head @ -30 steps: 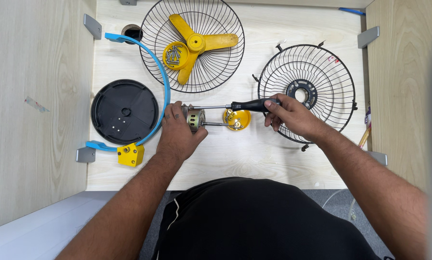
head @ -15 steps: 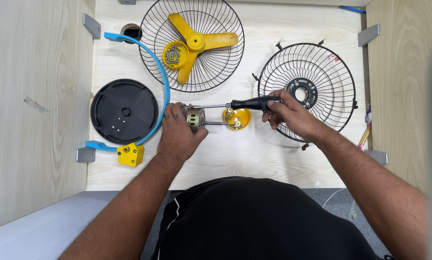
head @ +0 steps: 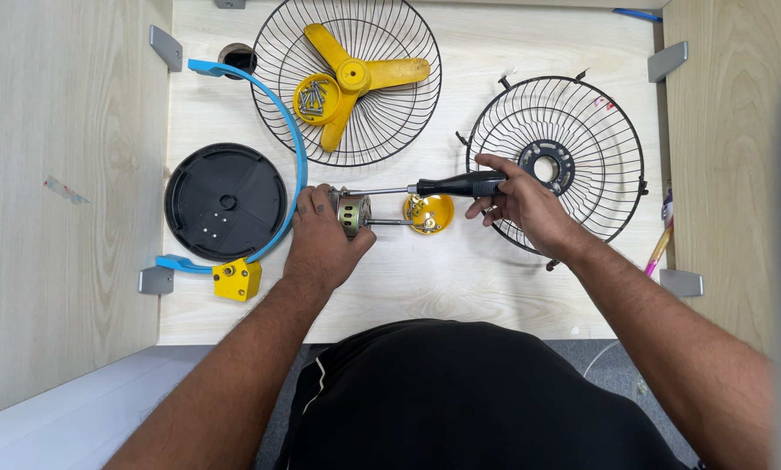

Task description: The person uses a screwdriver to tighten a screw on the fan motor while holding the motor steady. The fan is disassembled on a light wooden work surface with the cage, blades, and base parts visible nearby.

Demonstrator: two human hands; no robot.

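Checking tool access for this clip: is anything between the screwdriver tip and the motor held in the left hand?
Nothing visible. The screwdriver in the right hand runs unobstructed to the motor, gripped by the left hand. The yellow cap sits just below the shaft.

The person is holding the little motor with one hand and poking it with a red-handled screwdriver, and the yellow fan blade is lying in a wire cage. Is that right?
Almost. The head view shows the screwdriver handle is black, not red. The right hand holds it, the left hand grips the motor, and the yellow fan blade lies in a wire cage.
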